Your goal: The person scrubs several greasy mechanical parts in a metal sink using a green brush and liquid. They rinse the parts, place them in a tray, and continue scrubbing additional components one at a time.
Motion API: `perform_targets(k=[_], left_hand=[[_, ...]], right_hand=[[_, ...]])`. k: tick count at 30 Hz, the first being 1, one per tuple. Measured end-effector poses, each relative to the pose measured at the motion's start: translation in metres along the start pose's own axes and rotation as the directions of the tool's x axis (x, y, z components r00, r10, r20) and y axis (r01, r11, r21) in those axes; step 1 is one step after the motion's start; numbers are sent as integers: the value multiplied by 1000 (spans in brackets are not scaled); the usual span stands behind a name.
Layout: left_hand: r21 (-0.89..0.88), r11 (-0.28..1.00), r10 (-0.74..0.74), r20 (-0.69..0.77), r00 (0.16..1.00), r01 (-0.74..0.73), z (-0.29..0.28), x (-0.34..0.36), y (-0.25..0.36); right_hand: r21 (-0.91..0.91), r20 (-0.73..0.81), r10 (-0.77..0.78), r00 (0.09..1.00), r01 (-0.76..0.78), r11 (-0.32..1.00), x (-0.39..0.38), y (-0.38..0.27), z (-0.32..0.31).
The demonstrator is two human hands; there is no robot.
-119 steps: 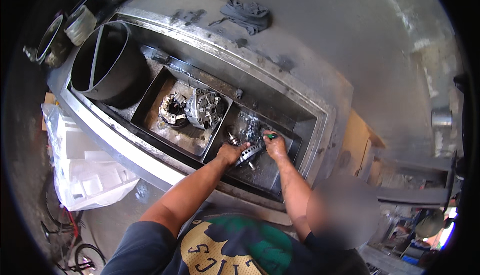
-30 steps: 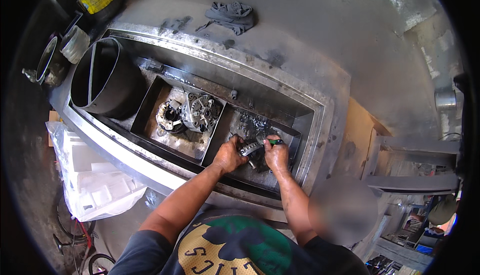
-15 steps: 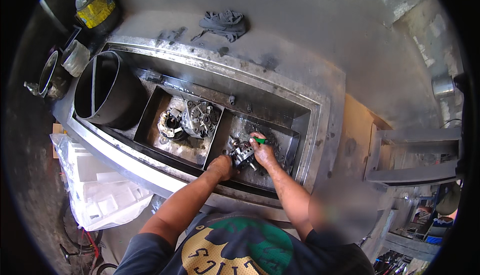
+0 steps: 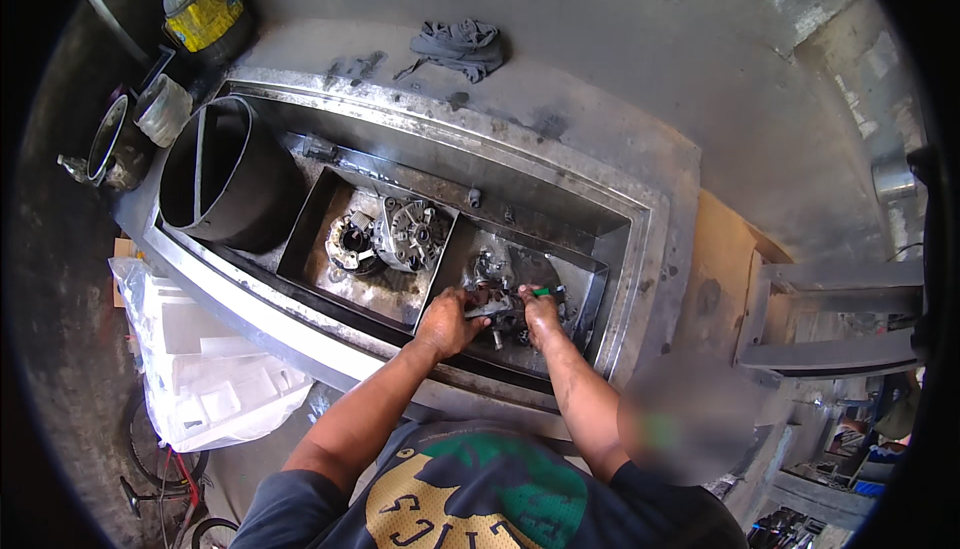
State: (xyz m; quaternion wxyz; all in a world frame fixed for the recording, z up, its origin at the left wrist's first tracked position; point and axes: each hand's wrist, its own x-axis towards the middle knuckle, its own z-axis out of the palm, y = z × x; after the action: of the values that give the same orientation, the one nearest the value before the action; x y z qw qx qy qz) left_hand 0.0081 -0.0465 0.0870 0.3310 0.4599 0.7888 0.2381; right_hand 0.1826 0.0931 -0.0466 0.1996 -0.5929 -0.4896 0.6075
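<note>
Over the right compartment of a metal wash basin (image 4: 640,239), my left hand (image 4: 445,324) grips a dark, greasy metal machine part (image 4: 490,301) from its left side. At the part's right side, my right hand (image 4: 542,317) is closed around a small green-handled tool (image 4: 541,292); its working end is hidden. Behind the held part lies another rounded metal part (image 4: 492,265) in the wet tray. In the left compartment sit a round finned metal housing (image 4: 412,233) and a dirty ring-shaped part (image 4: 352,241), side by side.
A large dark cylinder (image 4: 232,184) stands at the basin's left end. On the back ledge lies a crumpled grey cloth (image 4: 457,47). A jug with a yellow label (image 4: 203,14) and a plastic cup (image 4: 162,111) stand far left. A white plastic-wrapped bundle (image 4: 215,379) is below the basin.
My left hand has moved up and right onto the metal part, which has turned. My right hand with the green-handled tool has shifted slightly right and nearer to me.
</note>
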Motion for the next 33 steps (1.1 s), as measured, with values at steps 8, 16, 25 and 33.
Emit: perform_targets(k=[8,16,25,33], left_hand=[[-336,941,-36,20,999,40,25,16,-7],[-190,971,-136,69,988,147,23,28,29],[-520,854,-19,-25,999,3,45,31,8],[-440,897,-23,36,999,36,35,30,10]], right_hand=[[-735,163,-211,964,261,626,21,-73,-36],[-541,252,-409,877,478,691,-54,-130,-33],[-689,196,-430,881,436,578,-61,-146,-29],[-687,189,-425,885,428,587,-64,-144,-23]])
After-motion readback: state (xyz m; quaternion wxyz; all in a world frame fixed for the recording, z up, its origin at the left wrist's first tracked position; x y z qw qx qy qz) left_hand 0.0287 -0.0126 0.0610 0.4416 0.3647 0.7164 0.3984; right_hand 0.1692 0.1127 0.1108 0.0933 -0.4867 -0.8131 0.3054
